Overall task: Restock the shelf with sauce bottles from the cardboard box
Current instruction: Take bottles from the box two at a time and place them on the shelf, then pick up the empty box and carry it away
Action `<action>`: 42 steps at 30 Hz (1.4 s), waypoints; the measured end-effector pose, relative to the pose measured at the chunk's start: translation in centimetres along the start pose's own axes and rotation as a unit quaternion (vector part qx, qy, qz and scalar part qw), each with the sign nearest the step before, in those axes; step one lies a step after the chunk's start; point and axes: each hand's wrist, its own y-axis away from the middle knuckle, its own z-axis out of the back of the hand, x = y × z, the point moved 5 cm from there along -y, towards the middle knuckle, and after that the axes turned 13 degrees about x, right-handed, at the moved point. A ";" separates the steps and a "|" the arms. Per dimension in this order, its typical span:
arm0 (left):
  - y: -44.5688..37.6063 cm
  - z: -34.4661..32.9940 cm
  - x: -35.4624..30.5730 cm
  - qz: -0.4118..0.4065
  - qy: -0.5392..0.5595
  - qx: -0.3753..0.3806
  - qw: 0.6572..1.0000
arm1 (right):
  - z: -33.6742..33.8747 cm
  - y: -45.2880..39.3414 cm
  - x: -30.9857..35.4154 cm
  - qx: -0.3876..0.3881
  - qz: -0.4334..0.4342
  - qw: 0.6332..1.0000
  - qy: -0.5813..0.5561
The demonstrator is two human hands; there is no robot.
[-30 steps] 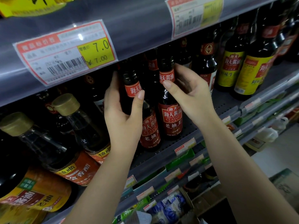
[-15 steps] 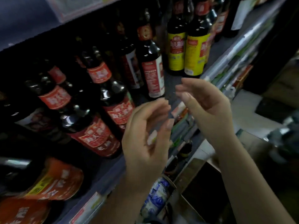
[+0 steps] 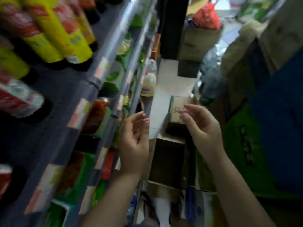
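Both hands are empty, fingers loosely spread, palms facing each other over the aisle. At far left, blurred sauce bottles (image 3: 54,35) with yellow labels stand on the shelf (image 3: 65,99). The left hand (image 3: 133,141) hangs beside the shelf edge; the right hand (image 3: 202,128) hovers above an open cardboard box (image 3: 168,154) on the floor

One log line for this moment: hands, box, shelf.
left hand: empty, open | right hand: empty, open | cardboard box: below hands | shelf: left
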 end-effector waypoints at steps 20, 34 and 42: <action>5.3 -9.4 44.2 0.267 -0.162 0.193 0.930 | -0.4 4.6 -46.2 -0.118 -0.356 0.922 0.095; 8.2 -11.6 60.7 0.249 -0.316 0.276 0.873 | -1.1 8.7 -64.5 -0.109 -0.372 0.907 0.164; 8.2 -10.7 62.8 0.271 -0.312 0.297 0.861 | -1.0 8.8 -66.8 -0.075 -0.334 0.925 0.164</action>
